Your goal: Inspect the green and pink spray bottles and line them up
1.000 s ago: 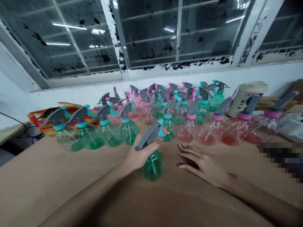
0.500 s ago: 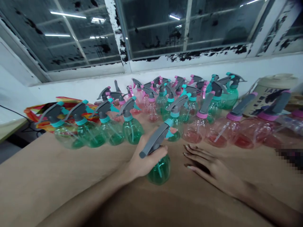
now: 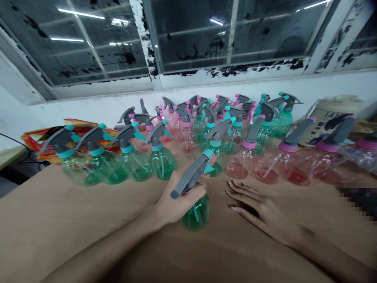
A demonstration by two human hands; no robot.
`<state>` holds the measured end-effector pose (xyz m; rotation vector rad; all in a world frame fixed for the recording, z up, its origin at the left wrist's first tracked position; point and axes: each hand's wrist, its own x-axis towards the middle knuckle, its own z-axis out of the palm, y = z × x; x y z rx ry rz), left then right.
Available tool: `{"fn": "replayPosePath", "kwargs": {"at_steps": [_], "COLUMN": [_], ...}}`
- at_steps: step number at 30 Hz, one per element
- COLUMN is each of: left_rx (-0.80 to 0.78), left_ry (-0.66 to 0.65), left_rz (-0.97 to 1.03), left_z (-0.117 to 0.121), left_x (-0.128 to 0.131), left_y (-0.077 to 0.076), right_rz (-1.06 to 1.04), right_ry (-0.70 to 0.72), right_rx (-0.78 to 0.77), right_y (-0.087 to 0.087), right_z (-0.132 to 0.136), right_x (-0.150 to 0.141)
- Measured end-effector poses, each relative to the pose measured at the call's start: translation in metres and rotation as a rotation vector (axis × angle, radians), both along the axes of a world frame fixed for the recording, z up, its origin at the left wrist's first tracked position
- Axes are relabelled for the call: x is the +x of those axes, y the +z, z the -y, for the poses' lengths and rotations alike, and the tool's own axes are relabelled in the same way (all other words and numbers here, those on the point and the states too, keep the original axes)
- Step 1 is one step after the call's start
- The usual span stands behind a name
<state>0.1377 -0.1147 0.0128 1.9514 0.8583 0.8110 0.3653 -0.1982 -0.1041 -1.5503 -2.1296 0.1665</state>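
Note:
My left hand [image 3: 176,200] is wrapped round the neck of a green spray bottle [image 3: 196,212] with a grey trigger head, which stands on the brown table [image 3: 73,220] in front of me. My right hand [image 3: 255,204] lies flat on the table just right of that bottle, fingers stretched out and slightly spread, holding nothing. Behind both hands stand rows of spray bottles: green ones [image 3: 160,161] with teal collars to the left, pink ones [image 3: 266,169] with pink collars to the right.
More green and pink bottles crowd the back of the table by the white wall. A colourful woven bag [image 3: 38,137] lies at the far left. A pale round container [image 3: 330,118] stands at the back right. Dark windows run above.
The view has shifted slightly. My left hand keeps its hold on the green bottle, nearly in place. My right hand stays flat on the table.

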Motion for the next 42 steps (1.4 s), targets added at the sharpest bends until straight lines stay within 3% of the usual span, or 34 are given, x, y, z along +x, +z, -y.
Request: {"fn": "replayPosePath", "kwargs": {"at_steps": [10, 17, 42], "left_rx": [-0.031, 0.029, 0.076], "left_ry": [-0.064, -0.145, -0.049], "left_rz": [0.040, 0.098, 0.016], "left_z": [-0.0014, -0.0047, -0.0031], "left_x": [0.0003, -0.0024, -0.0027], "left_y": [0.0016, 0.0001, -0.0048], "right_rz": [0.045, -0.008, -0.023], "right_ry": [0.009, -0.001, 0.025], "right_rx": [-0.036, -0.014, -0.019], "right_y": [0.0006, 0.0029, 0.0041], "right_z": [0.0003, 0.0024, 0.0004], "right_x": [0.0012, -0.0009, 0.0007]}}
